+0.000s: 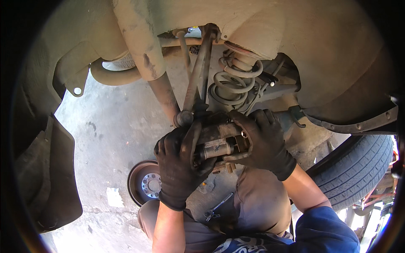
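Both my hands wear black gloves and grip a dark, dirty brake assembly from opposite sides, at the middle of the view. My left hand curls round its left side, thumb toward the front. On the other side my right hand is closed, with the thumb along the lower edge and fingers bent over the top. A pale metal cylinder shows between the hands. Palms and glove fingers hide both ends of the assembly. Just behind it, a shock absorber and a long metal rod come down.
A coil spring stands behind my right hand, under the wheel arch. On the concrete floor lie a brake drum, a ratchet wrench and a scrap of paper. A tire is at the right.
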Action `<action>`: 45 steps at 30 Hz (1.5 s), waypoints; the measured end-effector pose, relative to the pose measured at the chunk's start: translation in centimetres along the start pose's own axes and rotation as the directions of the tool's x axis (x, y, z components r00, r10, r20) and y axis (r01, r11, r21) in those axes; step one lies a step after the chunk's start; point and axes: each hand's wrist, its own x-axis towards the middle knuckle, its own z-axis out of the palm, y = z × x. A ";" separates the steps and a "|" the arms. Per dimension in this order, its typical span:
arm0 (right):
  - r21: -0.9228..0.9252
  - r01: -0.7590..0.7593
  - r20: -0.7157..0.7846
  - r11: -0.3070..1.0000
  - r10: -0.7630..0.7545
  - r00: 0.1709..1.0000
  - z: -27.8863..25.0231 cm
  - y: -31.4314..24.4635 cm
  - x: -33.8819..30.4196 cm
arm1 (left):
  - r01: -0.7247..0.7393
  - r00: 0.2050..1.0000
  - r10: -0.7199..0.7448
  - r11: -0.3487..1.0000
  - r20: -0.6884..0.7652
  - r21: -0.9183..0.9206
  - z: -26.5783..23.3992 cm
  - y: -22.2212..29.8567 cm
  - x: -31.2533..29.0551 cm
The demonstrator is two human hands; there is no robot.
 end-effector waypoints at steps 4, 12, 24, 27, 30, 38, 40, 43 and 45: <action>-0.007 0.086 -0.202 0.996 -0.086 0.976 1.6 0.2 0.0 | 0.011 0.997 -0.010 1.000 0.078 -0.015 0.9 -1.1 -0.4; 0.066 0.152 -0.327 0.986 -0.123 0.937 3.2 1.1 -0.2 | -0.079 0.996 0.080 0.996 -0.024 0.030 1.2 -1.9 -1.1; 0.565 -0.412 0.279 0.715 0.305 0.911 -4.1 -2.4 -2.8 | -0.004 0.993 -0.006 0.997 0.121 0.077 -0.1 -1.8 -0.1; 0.388 -0.504 0.648 0.772 0.161 0.745 -5.2 -5.6 -7.0 | -0.011 1.000 0.012 0.999 0.028 -0.045 0.4 -2.2 -0.5; 0.309 -0.501 0.659 0.809 0.197 0.725 -1.1 -9.9 -12.0 | 0.028 0.999 -0.026 0.996 0.034 -0.080 0.7 -2.5 -0.7; 0.186 -0.811 0.651 0.555 0.549 0.525 19.7 -16.8 -23.4 | -0.013 0.997 0.001 0.986 -0.073 -0.169 1.6 -3.1 -0.6; 0.147 -0.880 0.404 0.451 0.785 0.470 20.5 -18.5 -25.9 | 0.018 0.998 -0.030 0.981 -0.060 -0.193 1.5 -3.2 -1.0; -0.248 -0.967 0.646 0.064 0.754 -0.116 20.1 -20.2 -28.7 | 0.021 0.998 -0.033 0.977 -0.054 -0.210 1.5 -3.3 -1.2; -0.291 -0.957 0.768 0.008 0.598 -0.229 20.5 -21.7 -29.5 | 0.025 0.998 -0.038 0.976 -0.057 -0.216 1.5 -3.2 -1.2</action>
